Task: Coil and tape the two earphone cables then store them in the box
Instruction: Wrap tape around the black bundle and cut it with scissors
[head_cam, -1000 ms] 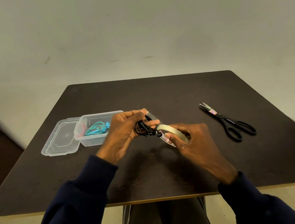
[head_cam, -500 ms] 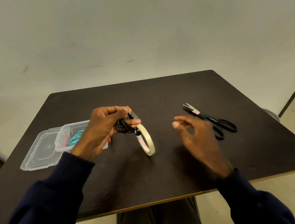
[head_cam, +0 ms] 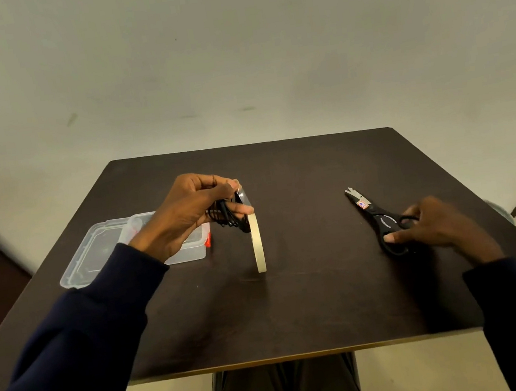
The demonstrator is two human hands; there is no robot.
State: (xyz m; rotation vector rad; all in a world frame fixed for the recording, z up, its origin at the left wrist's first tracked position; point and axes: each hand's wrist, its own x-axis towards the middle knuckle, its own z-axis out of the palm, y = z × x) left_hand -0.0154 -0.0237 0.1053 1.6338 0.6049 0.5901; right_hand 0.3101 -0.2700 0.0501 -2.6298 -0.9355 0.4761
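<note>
The left hand (head_cam: 186, 212) pinches the coiled cable (head_cam: 230, 220) above the tape roll (head_cam: 258, 248). The right hand (head_cam: 433, 223) grips the scissors (head_cam: 380, 216). A slack pinch could let the coil spring open.

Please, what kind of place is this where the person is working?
Probably a plain indoor room, home or office, I cannot tell which: a bare pale wall, a dark square table, and small things on it, scissors and a clear box.
</note>
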